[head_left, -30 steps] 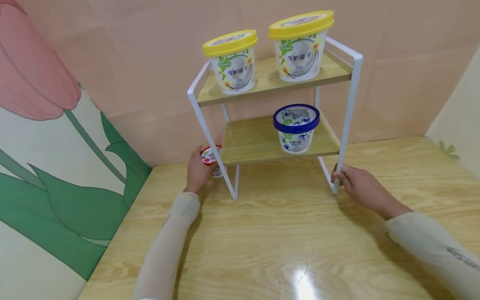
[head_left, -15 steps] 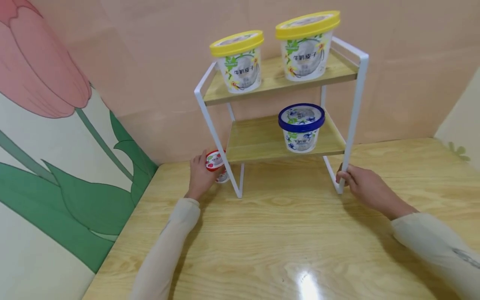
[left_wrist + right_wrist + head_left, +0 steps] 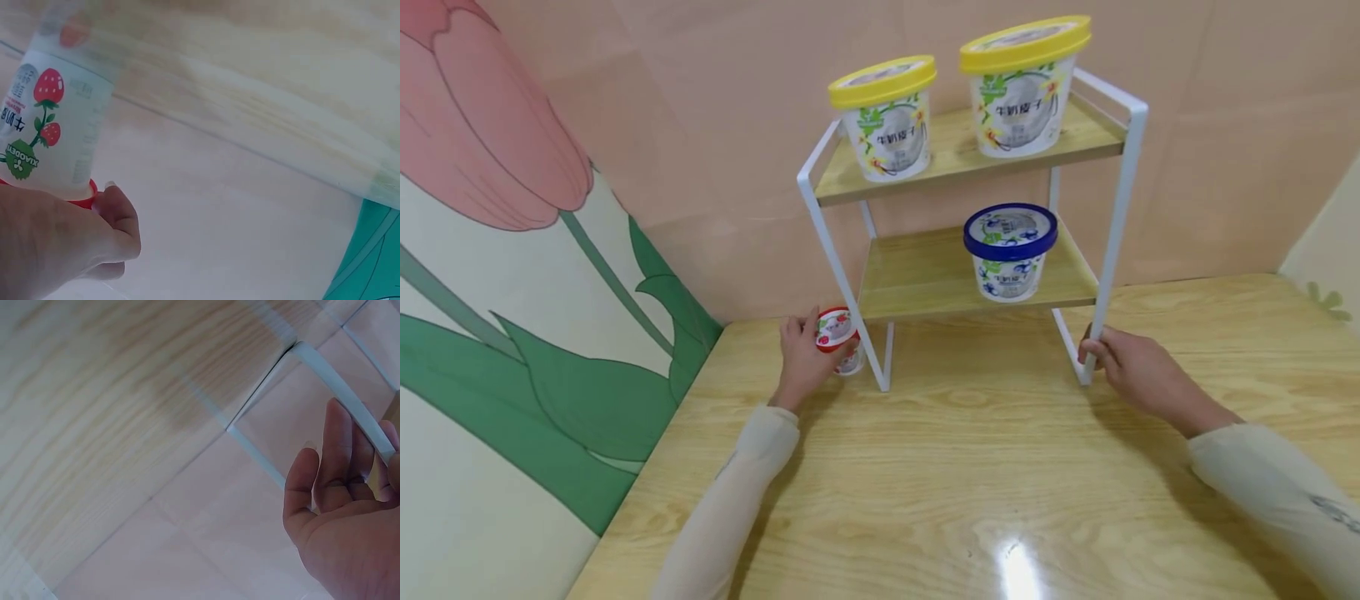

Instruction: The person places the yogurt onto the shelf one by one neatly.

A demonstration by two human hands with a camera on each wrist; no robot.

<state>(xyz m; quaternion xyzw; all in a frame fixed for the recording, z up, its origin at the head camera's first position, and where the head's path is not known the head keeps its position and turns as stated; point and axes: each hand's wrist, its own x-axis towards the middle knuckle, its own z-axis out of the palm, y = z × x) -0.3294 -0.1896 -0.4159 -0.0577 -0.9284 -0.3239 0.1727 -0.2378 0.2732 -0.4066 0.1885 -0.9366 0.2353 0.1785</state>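
My left hand grips a small white tub with a red lid, fingers and thumb around the lid. Strawberries are printed on the tub's side in the left wrist view. It is just left of a white-framed two-tier shelf rack, and the rack's front left leg overlaps its right edge. My right hand holds the rack's front right leg near its foot. In the right wrist view, the fingers lie along the white bar.
Two yellow-lidded tubs, a left one and a right one, stand on the upper shelf. One blue-lidded tub sits on the lower shelf's right half. Behind the wooden table rises a pinkish wall, with a tulip mural at left.
My left hand and the red-lidded tub have come slightly nearer, so more of the lid shows beside the rack's leg. The head view has turned a little left. My right hand keeps its hold.
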